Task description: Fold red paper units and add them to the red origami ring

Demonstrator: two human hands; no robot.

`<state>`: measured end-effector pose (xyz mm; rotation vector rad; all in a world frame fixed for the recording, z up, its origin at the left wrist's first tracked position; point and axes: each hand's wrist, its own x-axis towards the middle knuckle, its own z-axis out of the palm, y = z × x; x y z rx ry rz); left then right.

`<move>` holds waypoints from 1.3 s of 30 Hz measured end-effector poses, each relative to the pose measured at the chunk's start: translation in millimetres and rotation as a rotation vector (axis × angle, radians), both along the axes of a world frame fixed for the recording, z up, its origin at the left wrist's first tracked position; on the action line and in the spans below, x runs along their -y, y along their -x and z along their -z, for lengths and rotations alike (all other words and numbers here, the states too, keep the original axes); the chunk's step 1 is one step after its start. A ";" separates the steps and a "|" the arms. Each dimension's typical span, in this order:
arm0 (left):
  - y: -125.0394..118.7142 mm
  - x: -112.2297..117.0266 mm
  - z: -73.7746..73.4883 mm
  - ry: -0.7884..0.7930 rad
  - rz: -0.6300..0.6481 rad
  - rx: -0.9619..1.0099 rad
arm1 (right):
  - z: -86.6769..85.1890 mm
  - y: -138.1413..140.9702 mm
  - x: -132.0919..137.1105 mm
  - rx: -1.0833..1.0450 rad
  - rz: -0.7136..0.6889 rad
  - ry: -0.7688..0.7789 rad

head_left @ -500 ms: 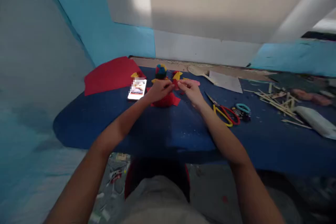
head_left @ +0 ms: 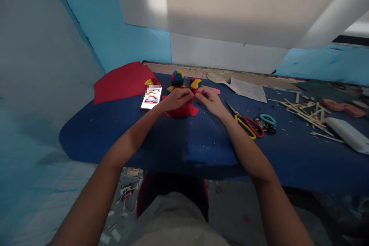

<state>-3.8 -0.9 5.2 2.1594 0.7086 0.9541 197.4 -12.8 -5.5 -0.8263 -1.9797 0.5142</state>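
Note:
My left hand (head_left: 178, 99) and my right hand (head_left: 211, 100) meet above the blue table, fingertips almost touching. Both are closed in a pinch on a small red piece (head_left: 196, 92), thin like felt or paper and mostly hidden by the fingers. Below my left hand lies a red fuzzy bundle (head_left: 179, 112) on a red sheet (head_left: 194, 111). Just behind the hands are a multicoloured yarn ball (head_left: 177, 78) and a yellow and red yarn piece (head_left: 195, 83). A pink strip (head_left: 213, 90) lies behind my right hand.
Left of my hands is a lit phone (head_left: 152, 98), with a large red sheet (head_left: 122, 82) behind. Scissors (head_left: 245, 122), a teal ring (head_left: 267, 118), a pale slotted spoon (head_left: 220, 80), white paper (head_left: 249, 90) and several wooden sticks (head_left: 307, 111) spread rightward over the blue table (head_left: 173, 142).
The red piece between my hands is now more covered by fingers, and my fingertips have come closer together. My view has shifted slightly; the things on the table stay put.

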 end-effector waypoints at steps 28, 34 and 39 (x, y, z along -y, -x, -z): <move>0.1 5.6 -3.3 0.179 -0.128 0.156 | -17.6 3.9 11.4 -0.624 -0.076 0.894; -2.2 9.7 -5.0 0.094 -0.169 0.127 | -9.6 4.7 7.3 -0.446 0.011 0.604; -3.6 12.1 -2.7 -0.181 -0.254 -0.041 | -7.6 3.1 7.3 -0.129 0.113 0.104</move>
